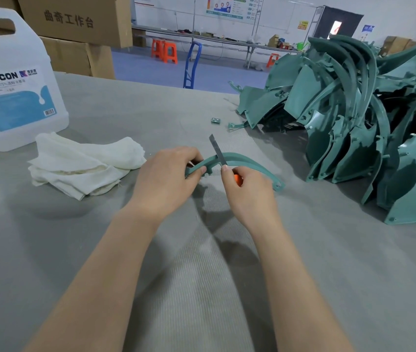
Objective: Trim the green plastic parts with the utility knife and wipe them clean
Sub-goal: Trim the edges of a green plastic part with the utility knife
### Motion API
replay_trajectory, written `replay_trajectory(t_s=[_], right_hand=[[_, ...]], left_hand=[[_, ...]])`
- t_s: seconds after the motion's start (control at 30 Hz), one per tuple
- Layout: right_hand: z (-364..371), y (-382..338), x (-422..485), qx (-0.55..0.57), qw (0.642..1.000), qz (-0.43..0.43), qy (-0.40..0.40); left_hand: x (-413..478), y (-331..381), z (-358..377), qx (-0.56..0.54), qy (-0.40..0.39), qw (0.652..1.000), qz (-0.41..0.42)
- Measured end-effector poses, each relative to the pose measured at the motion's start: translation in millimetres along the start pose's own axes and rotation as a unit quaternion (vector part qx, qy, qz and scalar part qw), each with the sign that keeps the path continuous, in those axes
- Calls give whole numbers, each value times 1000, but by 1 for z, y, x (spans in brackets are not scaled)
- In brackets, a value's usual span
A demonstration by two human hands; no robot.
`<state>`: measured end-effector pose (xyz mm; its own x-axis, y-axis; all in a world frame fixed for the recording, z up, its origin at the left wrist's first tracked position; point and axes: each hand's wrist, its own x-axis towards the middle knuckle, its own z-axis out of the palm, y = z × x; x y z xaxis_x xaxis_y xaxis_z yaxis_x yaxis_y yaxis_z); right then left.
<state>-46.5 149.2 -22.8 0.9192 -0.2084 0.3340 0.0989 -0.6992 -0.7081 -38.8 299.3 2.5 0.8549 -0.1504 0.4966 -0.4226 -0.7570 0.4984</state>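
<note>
Grey ribbed worktop [75, 224], workshop beyond; jug [11, 80] and white cloth [82, 163] at left. Left grip [168, 179] curled round one end of curved green part [237, 156] at mid-worktop. Likely light, thin, springy: best held close beside the cut. Right grip [247, 189] wrapped round utility knife [217, 149], wrist cocked, blade upright against part's edge. Green pile [354, 110] at right.

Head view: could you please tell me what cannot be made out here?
In the head view:
Handle of the utility knife: buried in the right hand; only blade and orange sliver show.
Left end of the curved green part: covered by the left hand.
The small metal item: too small to identify.
The pile of green parts: cut off by the right edge.
</note>
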Motion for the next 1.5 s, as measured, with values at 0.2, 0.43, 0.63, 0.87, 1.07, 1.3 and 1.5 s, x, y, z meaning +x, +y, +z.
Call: replay_trajectory(t_s=[0.2,0.43,0.63,0.87,1.07,1.3,1.5], right_hand=[[3,-1,0,-13,1000,6,5],[-12,13,5,-26,997,65,25],[-12,4,7,151,982,97,55],[-23,-2,6,240,963,74,99],[-21,-6,3,194,978,-1,75],[-26,-7,3,194,981,0,17],[-30,-9,2,298,952,73,4]], left_hand=[[0,2,0,5,-1,1000,2],[-1,2,-4,-5,-5,1000,-8],[-1,4,-6,-13,-10,1000,-12],[1,3,-11,-51,-7,998,20],[0,3,-15,-124,-34,992,18],[0,2,-20,-139,-44,989,21],[-1,5,-17,-190,-17,982,-11]])
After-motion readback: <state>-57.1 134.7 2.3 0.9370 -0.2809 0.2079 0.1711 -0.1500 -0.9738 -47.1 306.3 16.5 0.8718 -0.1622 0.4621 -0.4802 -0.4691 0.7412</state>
